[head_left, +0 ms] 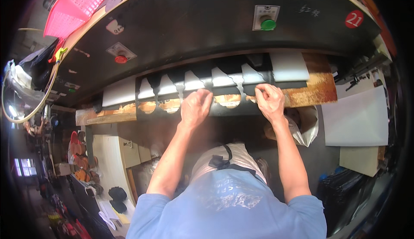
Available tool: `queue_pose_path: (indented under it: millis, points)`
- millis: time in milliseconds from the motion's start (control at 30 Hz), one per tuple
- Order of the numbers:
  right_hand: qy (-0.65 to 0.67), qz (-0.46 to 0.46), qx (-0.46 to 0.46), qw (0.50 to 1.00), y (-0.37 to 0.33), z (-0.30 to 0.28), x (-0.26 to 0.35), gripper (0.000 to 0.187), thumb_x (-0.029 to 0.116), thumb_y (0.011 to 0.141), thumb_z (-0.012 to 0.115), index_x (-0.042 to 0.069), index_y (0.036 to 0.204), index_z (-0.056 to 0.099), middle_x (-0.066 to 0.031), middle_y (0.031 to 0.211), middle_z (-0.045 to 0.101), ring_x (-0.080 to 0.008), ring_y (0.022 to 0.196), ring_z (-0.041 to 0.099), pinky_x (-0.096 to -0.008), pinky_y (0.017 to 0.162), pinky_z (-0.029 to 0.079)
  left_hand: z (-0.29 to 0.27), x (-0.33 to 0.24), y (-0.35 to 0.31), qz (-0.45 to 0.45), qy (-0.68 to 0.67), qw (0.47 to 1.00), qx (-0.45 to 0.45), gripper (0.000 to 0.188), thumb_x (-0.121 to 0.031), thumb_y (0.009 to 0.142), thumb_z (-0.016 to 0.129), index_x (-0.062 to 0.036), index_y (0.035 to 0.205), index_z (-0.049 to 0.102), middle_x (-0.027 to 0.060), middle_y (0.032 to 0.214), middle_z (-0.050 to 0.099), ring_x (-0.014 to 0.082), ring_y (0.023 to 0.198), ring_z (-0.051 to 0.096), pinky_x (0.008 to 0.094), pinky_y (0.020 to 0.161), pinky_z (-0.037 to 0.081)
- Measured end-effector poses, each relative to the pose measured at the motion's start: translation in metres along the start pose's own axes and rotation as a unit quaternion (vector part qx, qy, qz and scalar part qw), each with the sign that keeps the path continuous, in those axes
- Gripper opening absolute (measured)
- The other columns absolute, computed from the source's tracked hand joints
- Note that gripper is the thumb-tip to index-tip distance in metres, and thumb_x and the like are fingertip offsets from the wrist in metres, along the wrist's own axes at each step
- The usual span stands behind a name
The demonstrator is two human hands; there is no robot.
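A thin black sheet (166,116) with a row of shaped cut-outs lies across the work surface in front of me. White sheet (291,66) and worn wood show through its openings. My left hand (196,106) is closed in a pinch at the near part of the black sheet, close to its middle. Farther right, my right hand (271,101) pinches the same sheet near its right end. Both sets of fingertips are partly hidden by the knuckles.
A black machine front (189,27) with a green button (268,24) and a red button (121,59) spans the far side. The wooden board (312,95) sits below it. A pink basket (77,8) stands far left; a white sheet-covered stand (355,118) is at right.
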State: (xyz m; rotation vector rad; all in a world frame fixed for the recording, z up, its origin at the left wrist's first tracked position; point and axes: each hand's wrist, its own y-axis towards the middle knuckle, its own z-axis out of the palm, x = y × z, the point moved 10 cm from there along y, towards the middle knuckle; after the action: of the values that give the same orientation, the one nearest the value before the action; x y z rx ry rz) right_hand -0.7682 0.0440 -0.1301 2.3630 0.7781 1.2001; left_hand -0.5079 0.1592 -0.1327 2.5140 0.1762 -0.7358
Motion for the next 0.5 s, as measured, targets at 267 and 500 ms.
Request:
queue_pose_path:
  millis: [267,500]
  points:
    - [0.02,0.009,-0.009,1.0,0.034,0.009,0.007,0.052,0.021,0.089,0.086,0.0,0.134,0.07,-0.0231,0.131,0.065,-0.0389,0.12,0.066,-0.0469,0.101,0.055,-0.006,-0.002,-0.067,0.004,0.008,1.0,0.011,0.01,-0.007,0.093,0.079,-0.0064,0.099,0.071,0.0121,0.075,0.066,0.0341,0.068,0.067,0.0443,0.063,0.053]
    - [-0.146,0.065,0.101,0.982,0.025,0.073,-0.007,0.077,0.032,0.081,0.089,0.005,0.149,0.063,-0.0274,0.163,0.045,-0.046,0.15,0.042,-0.0539,0.123,0.041,-0.016,-0.009,-0.118,-0.012,-0.063,0.996,0.059,0.014,-0.002,0.09,0.08,-0.0038,0.101,0.072,0.0128,0.086,0.073,0.0339,0.075,0.069,0.0427,0.068,0.055]
